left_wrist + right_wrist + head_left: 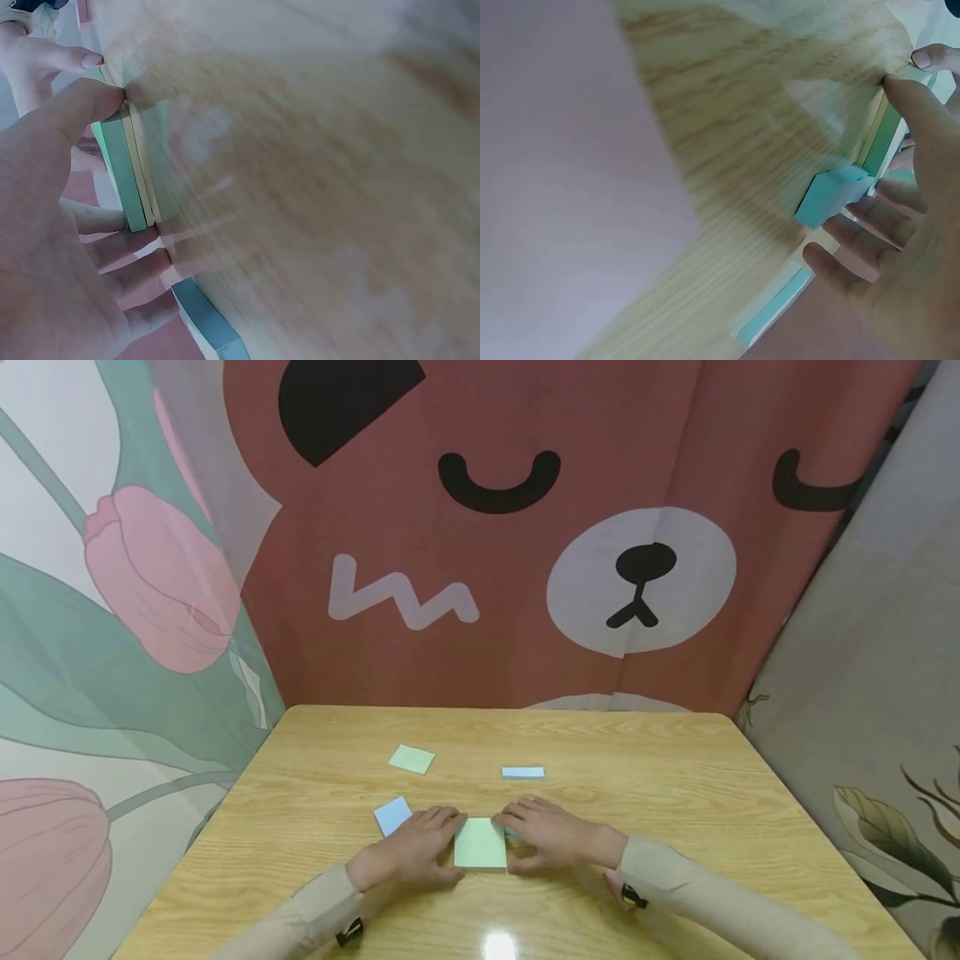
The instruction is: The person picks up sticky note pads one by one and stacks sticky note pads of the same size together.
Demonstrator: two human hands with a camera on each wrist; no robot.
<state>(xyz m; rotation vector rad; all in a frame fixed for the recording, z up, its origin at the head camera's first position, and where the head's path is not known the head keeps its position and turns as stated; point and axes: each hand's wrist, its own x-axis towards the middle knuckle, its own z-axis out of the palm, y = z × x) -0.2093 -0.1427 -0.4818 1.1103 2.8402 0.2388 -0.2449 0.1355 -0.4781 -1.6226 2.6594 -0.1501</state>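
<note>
A light green sticky note pad point(480, 843) lies in the middle of the table's near part. In the left wrist view, thin yellow layers point(140, 165) show beneath the green pad point(120, 169). My left hand point(422, 850) grips its left side, thumb at the near corner and fingers toward the far one. From the right, my right hand point(551, 835) holds the opposite side in the same way. A teal pad point(832, 195) sits beside the stack by the right fingers, mostly hidden under that hand in the head view. Close to the left fingers is a blue pad point(392, 815).
Farther back on the wooden table point(637, 752) lie another light green pad point(412, 759) at left and a light blue pad point(522, 772) right of centre. Behind the table's far edge hangs a bear-print curtain point(510, 652), with printed curtains at both sides.
</note>
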